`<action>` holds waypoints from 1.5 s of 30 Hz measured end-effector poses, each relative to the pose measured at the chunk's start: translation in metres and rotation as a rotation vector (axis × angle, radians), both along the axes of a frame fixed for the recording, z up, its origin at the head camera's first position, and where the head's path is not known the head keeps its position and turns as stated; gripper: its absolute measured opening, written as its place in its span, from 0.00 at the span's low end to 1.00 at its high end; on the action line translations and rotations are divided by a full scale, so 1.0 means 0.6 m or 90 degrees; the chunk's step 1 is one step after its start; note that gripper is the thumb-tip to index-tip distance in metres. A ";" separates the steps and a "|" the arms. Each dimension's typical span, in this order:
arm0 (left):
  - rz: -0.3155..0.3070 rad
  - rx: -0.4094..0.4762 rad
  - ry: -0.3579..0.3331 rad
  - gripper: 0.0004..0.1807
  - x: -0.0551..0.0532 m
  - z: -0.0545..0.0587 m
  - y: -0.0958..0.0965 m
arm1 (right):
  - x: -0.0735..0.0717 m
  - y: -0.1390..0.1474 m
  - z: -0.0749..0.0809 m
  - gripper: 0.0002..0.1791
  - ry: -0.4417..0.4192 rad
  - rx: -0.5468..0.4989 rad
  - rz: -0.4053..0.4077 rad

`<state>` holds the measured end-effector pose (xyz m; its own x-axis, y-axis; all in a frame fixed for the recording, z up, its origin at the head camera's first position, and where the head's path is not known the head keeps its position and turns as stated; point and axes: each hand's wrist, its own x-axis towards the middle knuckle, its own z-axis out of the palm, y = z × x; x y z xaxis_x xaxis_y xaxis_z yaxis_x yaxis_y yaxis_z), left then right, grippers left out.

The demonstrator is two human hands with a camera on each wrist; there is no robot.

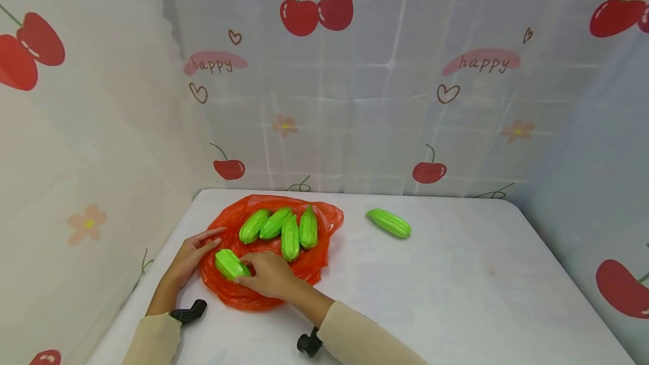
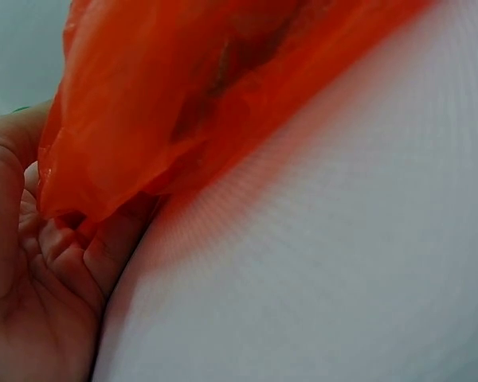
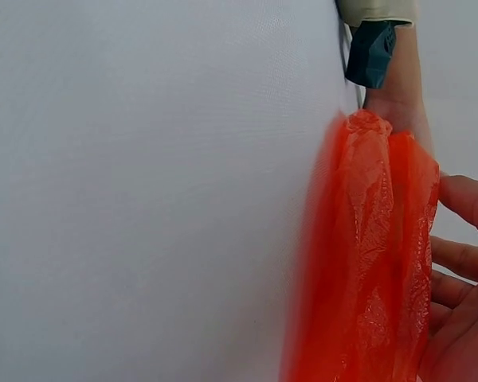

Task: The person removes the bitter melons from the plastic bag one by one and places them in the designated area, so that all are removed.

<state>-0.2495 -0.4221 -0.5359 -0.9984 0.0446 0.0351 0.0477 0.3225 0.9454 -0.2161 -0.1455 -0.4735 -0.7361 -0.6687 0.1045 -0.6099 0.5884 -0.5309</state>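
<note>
A red-orange plastic bag (image 1: 269,299) lies spread open on the white table, several green ridged gourds (image 1: 290,238) inside it. At its left rim, my left hand (image 1: 192,252) holds the film between thumb and fingers; the left wrist view shows the bag's edge (image 2: 103,151) tucked into that hand (image 2: 52,278). My right hand (image 1: 269,275) reaches over the bag's near side and grips one end of another gourd (image 1: 229,264) between thumb and fingers. In the right wrist view, the bag (image 3: 374,263) hides the gourd, with part of the hand (image 3: 466,294) at the right.
One more green gourd (image 1: 389,223) lies outside the bag on the table (image 1: 456,286), to the right of it. A cherry-printed curtain (image 1: 345,100) stands behind the table's far edge and along both sides. Dark cameras (image 1: 190,312) are strapped at both wrists.
</note>
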 end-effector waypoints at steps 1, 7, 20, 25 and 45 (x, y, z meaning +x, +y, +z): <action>-0.002 0.000 0.001 0.27 0.000 0.000 0.000 | 0.000 -0.001 0.000 0.26 0.002 0.001 -0.003; -0.005 0.014 0.007 0.27 0.001 0.001 0.003 | 0.000 -0.008 -0.007 0.27 0.023 0.009 -0.019; 0.006 0.016 -0.006 0.28 0.003 0.000 0.004 | -0.003 -0.013 -0.015 0.28 0.026 0.008 -0.044; 0.009 0.016 -0.010 0.29 0.003 0.000 0.004 | -0.003 -0.013 -0.014 0.28 0.016 0.009 -0.050; 0.012 0.021 -0.013 0.28 0.003 0.003 0.002 | -0.007 -0.020 -0.018 0.28 0.001 0.009 -0.071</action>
<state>-0.2479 -0.4206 -0.5341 -0.9996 0.0245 0.0156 0.0221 0.2925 0.9560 -0.2204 -0.1577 -0.4841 -0.8060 -0.5839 0.0965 -0.5408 0.6603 -0.5210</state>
